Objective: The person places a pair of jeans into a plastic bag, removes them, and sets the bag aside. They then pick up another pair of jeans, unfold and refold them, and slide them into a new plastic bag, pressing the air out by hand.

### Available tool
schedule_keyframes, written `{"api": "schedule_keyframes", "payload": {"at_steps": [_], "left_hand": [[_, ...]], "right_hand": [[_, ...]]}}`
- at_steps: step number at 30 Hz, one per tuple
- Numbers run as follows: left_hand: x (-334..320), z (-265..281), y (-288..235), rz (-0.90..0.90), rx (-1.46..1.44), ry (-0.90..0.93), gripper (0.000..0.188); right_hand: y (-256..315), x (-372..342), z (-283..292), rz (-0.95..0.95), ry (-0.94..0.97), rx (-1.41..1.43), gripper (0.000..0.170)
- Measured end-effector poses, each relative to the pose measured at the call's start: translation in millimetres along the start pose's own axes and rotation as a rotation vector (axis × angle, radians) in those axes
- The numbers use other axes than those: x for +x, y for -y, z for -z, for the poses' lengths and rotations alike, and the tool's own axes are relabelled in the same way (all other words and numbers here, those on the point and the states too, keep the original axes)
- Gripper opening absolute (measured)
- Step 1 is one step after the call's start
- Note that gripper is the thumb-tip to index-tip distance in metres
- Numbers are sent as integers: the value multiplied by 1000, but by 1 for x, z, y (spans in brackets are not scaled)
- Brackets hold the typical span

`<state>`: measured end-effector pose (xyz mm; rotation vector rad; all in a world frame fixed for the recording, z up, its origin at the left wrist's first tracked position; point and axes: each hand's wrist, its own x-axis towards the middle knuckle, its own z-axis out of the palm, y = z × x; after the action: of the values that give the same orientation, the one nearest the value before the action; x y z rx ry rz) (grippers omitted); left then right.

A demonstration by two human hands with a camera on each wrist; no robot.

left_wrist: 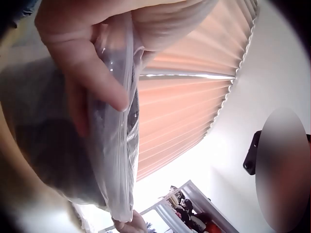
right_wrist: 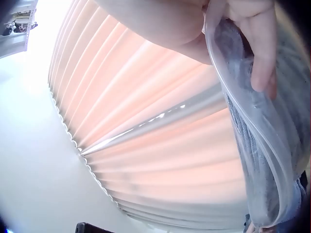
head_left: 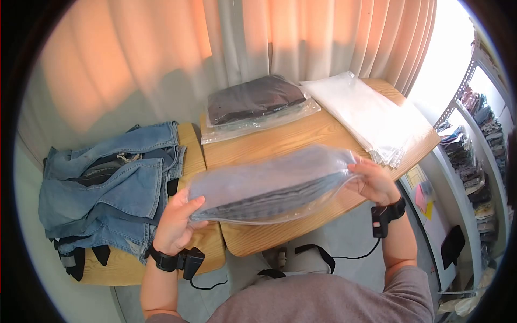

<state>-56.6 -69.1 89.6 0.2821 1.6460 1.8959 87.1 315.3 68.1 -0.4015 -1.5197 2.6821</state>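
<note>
Fingers and thumb of the left hand (head_left: 175, 223) gripping the left end of a clear plastic bag (head_left: 258, 180), head view, with the thumb on top; fingers and thumb of the right hand (head_left: 378, 182) pinching the right end. Bag stretched crosswise between both hands, in front of the torso and above the near part of a wooden table (head_left: 253, 238); inside, a folded grey garment (head_left: 274, 199). At left, on a second wooden table (head_left: 212, 247), a heap of blue denim clothing (head_left: 107, 215). Beyond the bag, a packaged dark garment (head_left: 256, 102) and, to its right, a stack of translucent bags (head_left: 371, 118). Along the back, a pale curtain (head_left: 140, 54); at far right, shelving (head_left: 452, 177) filled with clothing. On each wrist, a black strapped camera (head_left: 192, 264).

Left wrist view: digits of the left hand clasping the layered edge of the bag, one fingertip pressed on the plastic. Dark contents visible through the film; part of the right hand at the far end, near the lower border.

Right wrist view: fingers of the right hand bent over the near end of the bag, beside its looped rim. Bluish-grey fabric within; left fingertips just visible at the lower border.
</note>
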Motion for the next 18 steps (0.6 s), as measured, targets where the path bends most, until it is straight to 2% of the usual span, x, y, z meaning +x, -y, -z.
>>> {"api": "schedule_keyframes", "payload": {"at_steps": [3,6,9,11,12,13,14,15,16,17,18], "left_hand": [[14,-2,-25,-59,19,-36,40],[48,-4,-52,-259,42,-89,36],[103,-2,-73,-432,-12,-122,37],[149,7,-75,-468,-28,-122,41],[173,11,-70,-480,-59,-126,46],[198,19,-56,-480,-59,-116,46],[225,30,-39,-424,-93,-197,50],[247,35,-25,-367,-128,-278,54],[262,37,-12,-371,-131,-271,54],[273,39,-1,-352,-132,-378,55],[279,39,5,-332,-134,-489,56]], "right_hand": [[35,24,-13,82,16,-7,27],[68,70,-8,101,140,-32,24],[90,131,-10,244,181,41,21],[94,189,-3,334,210,92,23],[88,220,6,401,222,138,24],[68,259,25,393,96,186,24],[55,287,35,384,-32,231,24],[36,267,9,396,-171,286,25],[8,303,41,252,-213,270,21],[-6,301,38,174,-234,242,23],[-24,302,38,89,-175,388,25]]}}
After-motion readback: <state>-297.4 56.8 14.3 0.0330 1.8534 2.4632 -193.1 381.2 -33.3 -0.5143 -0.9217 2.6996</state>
